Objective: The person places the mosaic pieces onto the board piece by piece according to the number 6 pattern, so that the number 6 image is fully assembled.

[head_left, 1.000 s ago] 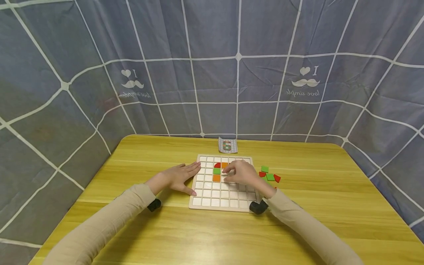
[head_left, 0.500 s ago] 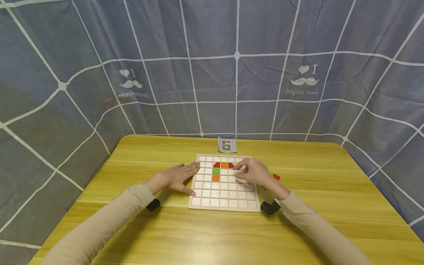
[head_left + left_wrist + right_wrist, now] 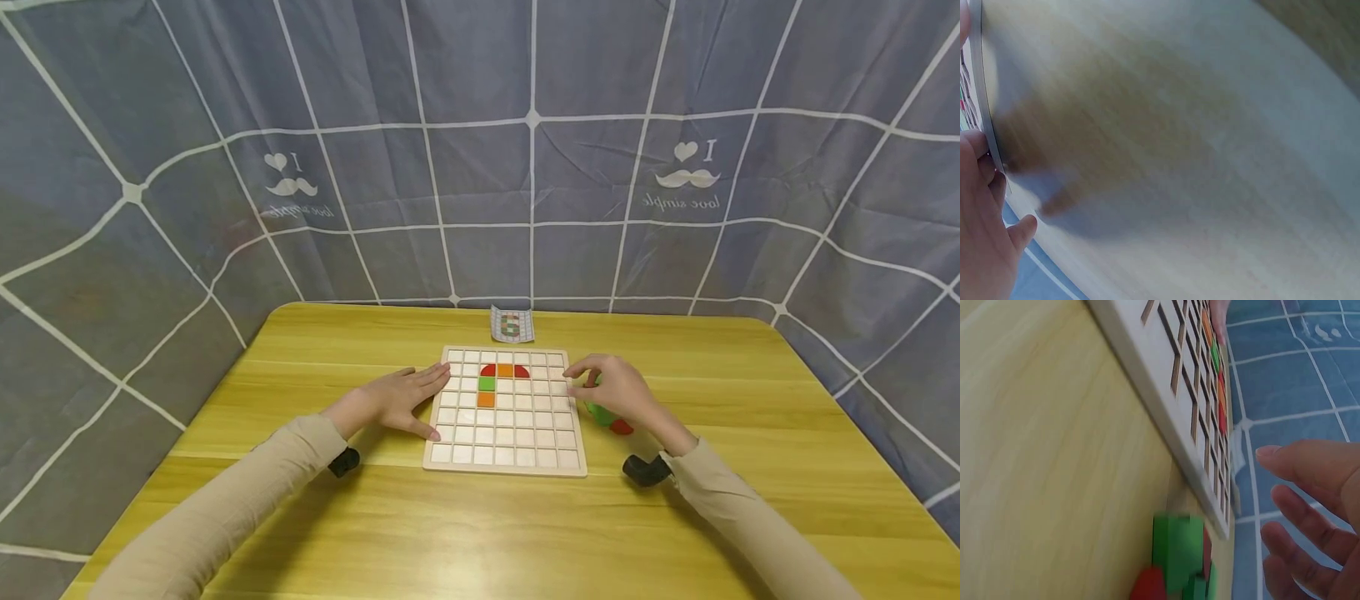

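Note:
A pale wooden grid board (image 3: 504,437) lies on the table. Set in its cells are a red rounded-corner tile (image 3: 488,370), an orange tile (image 3: 505,371), a second red rounded tile (image 3: 522,372), a green tile (image 3: 487,383) and a lower orange tile (image 3: 486,400). My left hand (image 3: 401,400) spreads over the left edge, fingertips on the frame. My right hand (image 3: 615,390) hovers by the board's right edge; its thumb and fingers stand apart with nothing between them in the right wrist view. Beneath it lie loose green pieces (image 3: 1179,553) and a red piece (image 3: 1149,584), partly hidden by the hand in the head view.
A small printed card (image 3: 513,325) with a coloured pattern lies behind the board. A grey-blue curtain (image 3: 480,183) with white lines hangs round the back and sides of the wooden table (image 3: 480,533). Black wrist mounts (image 3: 645,471) sit under the sleeves.
My right hand has moved right, off the board's middle to its right edge, uncovering the right-hand red rounded tile in its cell. The left hand stays on the board's left edge.

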Tool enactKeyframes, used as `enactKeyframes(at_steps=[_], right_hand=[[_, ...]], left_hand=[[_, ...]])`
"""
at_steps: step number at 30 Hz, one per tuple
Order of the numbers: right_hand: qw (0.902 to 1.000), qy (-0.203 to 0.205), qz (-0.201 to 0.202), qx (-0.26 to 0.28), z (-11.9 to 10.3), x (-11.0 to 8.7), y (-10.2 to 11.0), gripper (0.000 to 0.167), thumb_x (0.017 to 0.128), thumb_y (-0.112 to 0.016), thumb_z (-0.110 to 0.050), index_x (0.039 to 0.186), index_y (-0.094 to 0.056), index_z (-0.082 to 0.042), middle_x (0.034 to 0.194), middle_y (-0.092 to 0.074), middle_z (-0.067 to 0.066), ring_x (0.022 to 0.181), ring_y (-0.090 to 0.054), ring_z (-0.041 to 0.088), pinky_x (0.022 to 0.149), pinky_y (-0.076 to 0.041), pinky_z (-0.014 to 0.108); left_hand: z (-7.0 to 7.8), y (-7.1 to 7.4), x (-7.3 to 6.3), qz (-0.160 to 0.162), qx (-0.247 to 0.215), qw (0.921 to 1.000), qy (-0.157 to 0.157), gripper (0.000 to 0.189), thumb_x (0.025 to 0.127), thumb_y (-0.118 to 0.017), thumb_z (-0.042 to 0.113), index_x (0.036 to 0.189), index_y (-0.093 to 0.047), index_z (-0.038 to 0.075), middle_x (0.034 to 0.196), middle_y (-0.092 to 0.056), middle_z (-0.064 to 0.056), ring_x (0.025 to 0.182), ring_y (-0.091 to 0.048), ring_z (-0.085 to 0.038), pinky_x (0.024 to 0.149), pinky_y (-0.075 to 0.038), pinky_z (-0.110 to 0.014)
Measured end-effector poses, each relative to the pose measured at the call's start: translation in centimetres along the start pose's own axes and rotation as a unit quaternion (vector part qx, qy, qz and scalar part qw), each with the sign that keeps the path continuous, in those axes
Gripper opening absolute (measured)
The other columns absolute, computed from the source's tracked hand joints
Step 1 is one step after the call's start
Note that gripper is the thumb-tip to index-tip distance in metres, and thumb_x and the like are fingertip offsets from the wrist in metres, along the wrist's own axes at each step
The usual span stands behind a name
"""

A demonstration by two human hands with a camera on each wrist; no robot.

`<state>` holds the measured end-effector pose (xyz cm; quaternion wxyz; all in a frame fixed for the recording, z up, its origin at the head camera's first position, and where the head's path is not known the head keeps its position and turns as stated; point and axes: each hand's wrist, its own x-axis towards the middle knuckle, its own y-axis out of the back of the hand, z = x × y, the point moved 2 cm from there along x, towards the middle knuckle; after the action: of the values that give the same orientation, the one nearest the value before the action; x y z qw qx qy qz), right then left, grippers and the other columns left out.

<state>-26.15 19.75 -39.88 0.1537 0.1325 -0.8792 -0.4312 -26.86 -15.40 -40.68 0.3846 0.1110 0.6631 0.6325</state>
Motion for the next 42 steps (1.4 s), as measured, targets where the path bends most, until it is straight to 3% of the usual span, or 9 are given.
enactKeyframes(at_steps=[9, 15, 23, 33, 42], right_hand=[[0.9998, 0.001, 0.015, -0.014, 2.0, -0.9, 1.6, 0.027, 0.081, -0.077, -0.019, 0.106, -0.074, -0.009, 0.108, -0.072, 0.01, 0.091, -0.065, 0.027, 0.068, -0.052, 0.033], [0.9997, 0.014, 0.02, 0.008, 3.7, -1.4, 2.5, 0.029, 0.08, -0.078, -0.016, 0.107, -0.073, -0.006, 0.115, -0.068, 0.015, 0.103, -0.06, 0.037, 0.072, -0.058, 0.034], [0.9997, 0.017, 0.015, 0.008, 5.9, -2.2, 3.3, 0.031, 0.08, -0.078, -0.014, 0.109, -0.071, -0.002, 0.113, -0.067, 0.018, 0.101, -0.059, 0.038, 0.075, -0.057, 0.042], [0.9999, 0.002, -0.013, 0.008, 7.3, -2.4, 3.3, 0.037, 0.08, -0.078, -0.016, 0.112, -0.069, 0.0, 0.115, -0.067, 0.021, 0.104, -0.059, 0.04, 0.087, -0.052, 0.055], [0.9994, 0.008, -0.034, 0.007, 7.2, -1.9, 2.7, 0.034, 0.077, -0.08, -0.015, 0.108, -0.072, -0.002, 0.108, -0.071, 0.015, 0.103, -0.064, 0.033, 0.087, -0.053, 0.049]], left_hand=[[-0.3, 0.1, -0.2, 0.006, -0.004, 1.0, -0.005, 0.106, 0.084, -0.055, 0.069, 0.155, -0.009, 0.005, 0.163, -0.002, -0.012, 0.15, -0.009, -0.028, 0.12, -0.016, -0.053], [-0.2, 0.1, -0.4, 0.008, -0.011, 0.9999, -0.006, 0.105, 0.084, -0.056, 0.068, 0.155, -0.011, 0.005, 0.163, -0.004, -0.013, 0.15, -0.01, -0.029, 0.12, -0.017, -0.054], [-0.2, 0.1, -0.3, 0.009, -0.013, 0.9999, -0.008, 0.105, 0.084, -0.056, 0.066, 0.155, -0.011, 0.004, 0.163, -0.004, -0.013, 0.15, -0.011, -0.028, 0.119, -0.017, -0.053], [-0.1, 0.2, -0.3, 0.007, -0.014, 0.9998, -0.008, 0.105, 0.084, -0.057, 0.066, 0.154, -0.011, 0.004, 0.163, -0.004, -0.014, 0.15, -0.01, -0.029, 0.12, -0.017, -0.053], [0.0, 0.1, -0.2, 0.006, -0.017, 0.9998, -0.006, 0.105, 0.084, -0.056, 0.068, 0.155, -0.01, 0.005, 0.163, -0.003, -0.012, 0.15, -0.009, -0.027, 0.12, -0.017, -0.053]])
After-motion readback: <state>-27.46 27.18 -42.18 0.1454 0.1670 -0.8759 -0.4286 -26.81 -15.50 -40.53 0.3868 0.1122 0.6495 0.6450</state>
